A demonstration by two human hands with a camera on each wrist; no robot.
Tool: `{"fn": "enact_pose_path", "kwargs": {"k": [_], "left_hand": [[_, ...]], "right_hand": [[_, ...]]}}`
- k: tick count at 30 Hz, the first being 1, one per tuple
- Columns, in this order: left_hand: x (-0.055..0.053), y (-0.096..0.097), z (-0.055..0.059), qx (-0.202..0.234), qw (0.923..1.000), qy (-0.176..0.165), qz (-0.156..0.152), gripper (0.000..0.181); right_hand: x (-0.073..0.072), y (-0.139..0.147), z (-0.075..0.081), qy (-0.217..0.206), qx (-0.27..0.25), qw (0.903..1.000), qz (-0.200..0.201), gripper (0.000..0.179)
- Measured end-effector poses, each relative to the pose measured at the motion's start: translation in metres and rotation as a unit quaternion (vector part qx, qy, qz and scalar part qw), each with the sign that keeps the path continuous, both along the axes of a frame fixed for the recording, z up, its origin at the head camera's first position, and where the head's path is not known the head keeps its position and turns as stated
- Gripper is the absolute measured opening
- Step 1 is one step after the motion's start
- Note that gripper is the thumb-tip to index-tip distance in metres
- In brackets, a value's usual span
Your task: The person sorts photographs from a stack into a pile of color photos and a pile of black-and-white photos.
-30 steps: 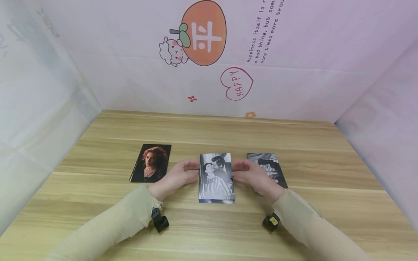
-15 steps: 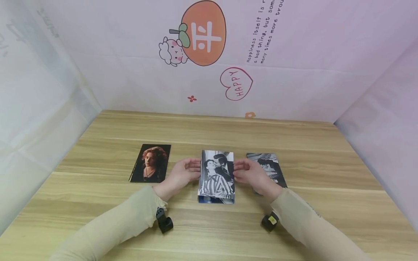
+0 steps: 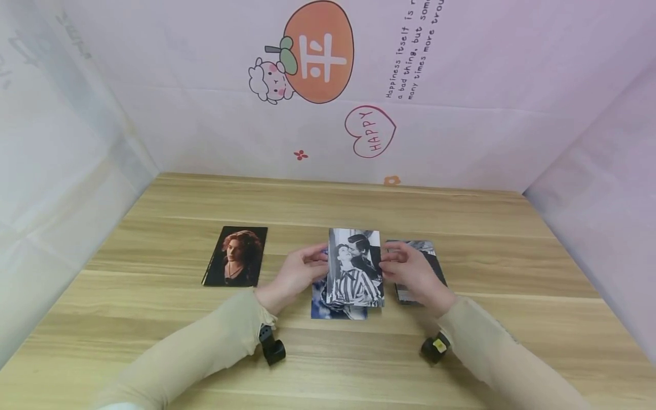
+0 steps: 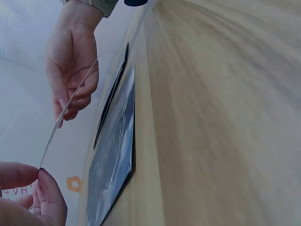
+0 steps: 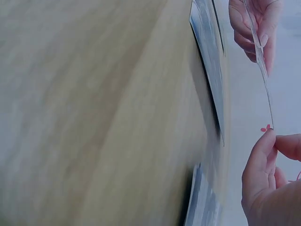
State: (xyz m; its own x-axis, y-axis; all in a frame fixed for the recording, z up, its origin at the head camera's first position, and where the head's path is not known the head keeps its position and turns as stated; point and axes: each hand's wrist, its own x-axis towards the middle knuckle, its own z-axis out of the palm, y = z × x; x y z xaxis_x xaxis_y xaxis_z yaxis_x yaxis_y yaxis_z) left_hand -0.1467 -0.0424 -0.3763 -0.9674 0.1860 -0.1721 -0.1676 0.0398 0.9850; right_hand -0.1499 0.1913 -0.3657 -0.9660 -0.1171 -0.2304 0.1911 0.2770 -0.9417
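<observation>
A black-and-white photo card point(image 3: 355, 267) of a couple, one in a striped top, is held above the table between both hands. My left hand point(image 3: 297, 272) pinches its left edge; thumb and fingertip meet on that edge in the left wrist view. On the opposite edge, my right hand point(image 3: 414, 272) pinches the card, as the right wrist view also shows. Beneath it lies a bluish photo card stack point(image 3: 320, 308), partly covered by the held card. Another black-and-white photo card stack point(image 3: 407, 296) sits under the right hand, which hides much of it.
A dark photo card stack point(image 3: 236, 256) showing a red-haired person lies on the left of the wooden table point(image 3: 328, 370). White printed cloth point(image 3: 230, 136) rises behind the table and along both sides. Small black cameras point(image 3: 274, 352) hang at the wrists.
Both hands have lifted the striped-top photo card off the middle stack and shifted it to the right. More of the bluish card beneath now shows. The left and right stacks stay put.
</observation>
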Motion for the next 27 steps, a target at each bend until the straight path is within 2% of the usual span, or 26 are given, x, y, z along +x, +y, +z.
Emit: {"fn": "enact_pose_path", "kwargs": {"k": [13, 18, 27], "left_hand": [[-0.007, 0.028, 0.008, 0.024, 0.9994, -0.001, -0.026, 0.057], [-0.009, 0.041, 0.012, 0.036, 0.9983, 0.007, -0.046, 0.057], [-0.015, 0.067, 0.004, 0.032, 0.9976, 0.018, -0.058, 0.055]], "right_hand": [[0.002, 0.023, 0.010, 0.028, -0.030, 0.9988, -0.025, 0.057], [0.003, 0.038, 0.014, 0.018, -0.046, 0.9984, -0.026, 0.062], [0.004, 0.064, 0.018, 0.017, -0.040, 0.9989, -0.015, 0.063]]}}
